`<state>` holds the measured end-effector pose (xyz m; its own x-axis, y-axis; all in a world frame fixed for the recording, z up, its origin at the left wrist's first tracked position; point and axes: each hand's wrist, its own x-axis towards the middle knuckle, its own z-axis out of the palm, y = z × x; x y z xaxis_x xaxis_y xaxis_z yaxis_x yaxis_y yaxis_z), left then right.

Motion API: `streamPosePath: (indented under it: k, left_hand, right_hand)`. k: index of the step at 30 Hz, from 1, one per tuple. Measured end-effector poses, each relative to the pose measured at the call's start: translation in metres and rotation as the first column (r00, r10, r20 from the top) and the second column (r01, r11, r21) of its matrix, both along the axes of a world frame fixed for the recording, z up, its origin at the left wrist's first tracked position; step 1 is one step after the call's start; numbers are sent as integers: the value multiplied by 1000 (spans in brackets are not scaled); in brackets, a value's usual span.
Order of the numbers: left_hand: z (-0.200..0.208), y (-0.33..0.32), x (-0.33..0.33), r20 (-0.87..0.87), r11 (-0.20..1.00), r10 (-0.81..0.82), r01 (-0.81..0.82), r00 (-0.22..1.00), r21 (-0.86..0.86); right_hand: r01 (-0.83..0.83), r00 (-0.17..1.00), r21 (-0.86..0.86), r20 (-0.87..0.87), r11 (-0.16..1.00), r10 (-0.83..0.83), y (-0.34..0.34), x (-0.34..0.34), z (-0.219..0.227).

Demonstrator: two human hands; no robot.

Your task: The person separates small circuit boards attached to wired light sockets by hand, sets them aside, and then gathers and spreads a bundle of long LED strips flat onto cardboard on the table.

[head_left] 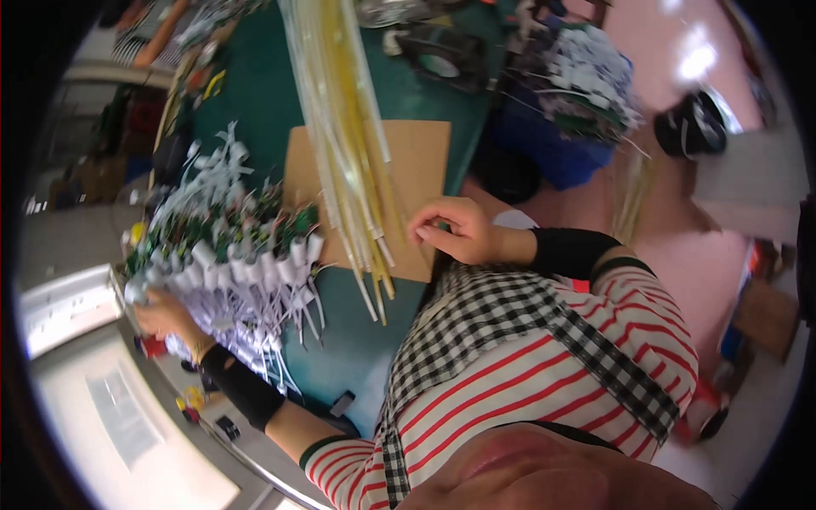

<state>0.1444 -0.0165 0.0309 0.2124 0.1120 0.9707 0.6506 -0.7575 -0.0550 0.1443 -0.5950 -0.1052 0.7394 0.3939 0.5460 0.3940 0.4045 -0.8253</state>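
At the far left of the bench, my left hand reaches to the end of a large bundle of wired parts. Its fingers are bent around something pale that I cannot make out. White cylinders line the bundle's near side, with green boards behind and thin white wires hanging in front. My right hand is raised near the cardboard sheet's right edge, fingers curled to the thumb; whatever they may hold is hidden. Long clear and yellowish tubes lie across the brown cardboard between my hands.
Black tape rolls lie on the green bench top at the back. Right of the bench, a heap of white wired parts rests above blue cloth. A black bucket stands farther right. Another person's arm shows at upper left.
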Motion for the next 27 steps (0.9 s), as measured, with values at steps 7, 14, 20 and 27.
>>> streamPosePath:
  k: [7, 14, 20, 27]
  left_hand:
    - [5, 20, -13, -42, 974, 112, -118, 993, -193]
    - [12, -122, -53, -89, 942, -92, 116, 992, 316]
    - [-8, -210, -79, -263, 951, -250, 287, 932, 113]
    - [-47, -259, -112, -359, 751, -660, 593, 660, -289]
  right_hand:
    - [826, 491, 213, 185, 523, -851, -120, 82, -25]
    - [894, -395, -313, -206, -322, -895, -313, 127, -154]
    - [705, -527, -588, -61, -396, -848, -359, 124, -231]
    - [768, -230, -628, -453, 125, -861, -371, 152, -221]
